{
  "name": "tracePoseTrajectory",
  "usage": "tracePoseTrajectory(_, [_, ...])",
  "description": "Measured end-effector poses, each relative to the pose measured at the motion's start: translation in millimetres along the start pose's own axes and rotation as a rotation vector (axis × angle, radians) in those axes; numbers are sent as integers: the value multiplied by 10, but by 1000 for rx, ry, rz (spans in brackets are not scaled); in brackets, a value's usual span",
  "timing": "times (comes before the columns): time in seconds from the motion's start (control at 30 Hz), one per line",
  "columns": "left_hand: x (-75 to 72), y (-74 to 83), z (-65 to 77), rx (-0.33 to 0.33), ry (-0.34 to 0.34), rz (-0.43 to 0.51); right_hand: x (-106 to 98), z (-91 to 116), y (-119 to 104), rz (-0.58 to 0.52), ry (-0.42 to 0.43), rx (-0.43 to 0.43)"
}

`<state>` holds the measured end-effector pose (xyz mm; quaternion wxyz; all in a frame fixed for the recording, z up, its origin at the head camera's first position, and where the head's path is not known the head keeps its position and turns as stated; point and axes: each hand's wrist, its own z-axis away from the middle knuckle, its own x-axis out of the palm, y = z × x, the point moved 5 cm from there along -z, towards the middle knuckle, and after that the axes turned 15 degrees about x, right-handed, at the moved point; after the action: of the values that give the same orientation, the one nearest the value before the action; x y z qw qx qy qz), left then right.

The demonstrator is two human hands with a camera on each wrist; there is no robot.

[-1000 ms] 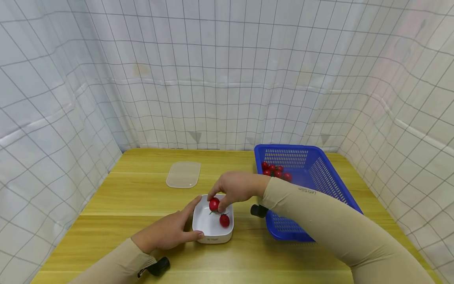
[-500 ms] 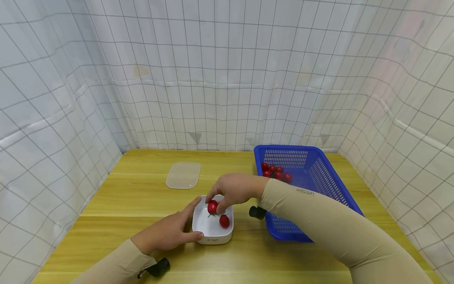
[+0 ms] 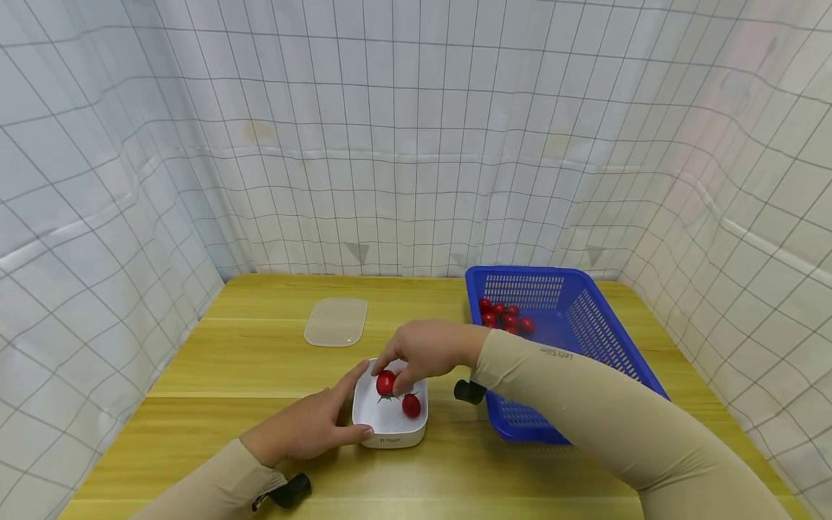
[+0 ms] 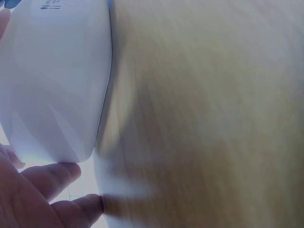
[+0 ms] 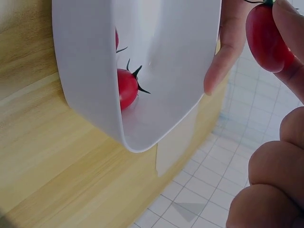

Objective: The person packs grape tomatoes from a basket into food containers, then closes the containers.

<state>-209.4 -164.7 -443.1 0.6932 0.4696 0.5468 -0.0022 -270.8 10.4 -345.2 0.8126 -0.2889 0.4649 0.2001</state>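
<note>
A white curtain [image 3: 416, 144] with a thin dark grid stands behind and on both sides of a yellow wooden table [image 3: 260, 368]. On the table's right side sits a blue plastic basket [image 3: 552, 325] with slotted walls, and the person's right sleeve [image 3: 572, 390], beige with small lettering, crosses over it. The left sleeve [image 3: 214, 480] comes in from the near edge.

The left hand [image 3: 308, 422] spreads its fingers fairly straight, thumb and fingertips touching the left side of a white bowl [image 3: 383, 415]. The right hand [image 3: 432, 350] reaches over the bowl's far right part, grasping a red tomato [image 3: 386, 383] between thumb and finger; whether that tomato touches the bowl's floor cannot be told.

A flat, pale lid [image 3: 336, 322] lies on the table beyond the bowl, apart from it. A small black device is at each wrist.

Another tomato [image 3: 411, 406] lies inside the bowl, near its right wall, and the right wrist view shows two in there. More small tomatoes [image 3: 509, 318] cluster in the basket's far left corner.
</note>
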Motion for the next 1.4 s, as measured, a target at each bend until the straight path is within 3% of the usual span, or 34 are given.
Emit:
tracePoseTrajectory(0.33, [2,6,4,0,3,-4,-9,26,-7,-17,6,-8])
tracePoseTrajectory(0.53, [5,0,2,-11,2,1,-185,137,203,-92,73,58])
tracePoseTrajectory(0.67, [9,-9,-1,-15,4,7,-322,270,572,-159,166,136])
tracePoseTrajectory(0.83, [13,-19,-3,-18,10,-4,-443,468,1235,-255,261,259])
tracePoseTrajectory(1.1, [12,-13,-7,-30,9,7,-331,745,2276,-173,329,437])
tracePoseTrajectory(1.23, [8,-11,-8,-30,7,5,-224,823,2546,-145,337,464])
tracePoseTrajectory(1.4, [1,-11,-5,-26,7,0,-152,863,2648,-165,330,465])
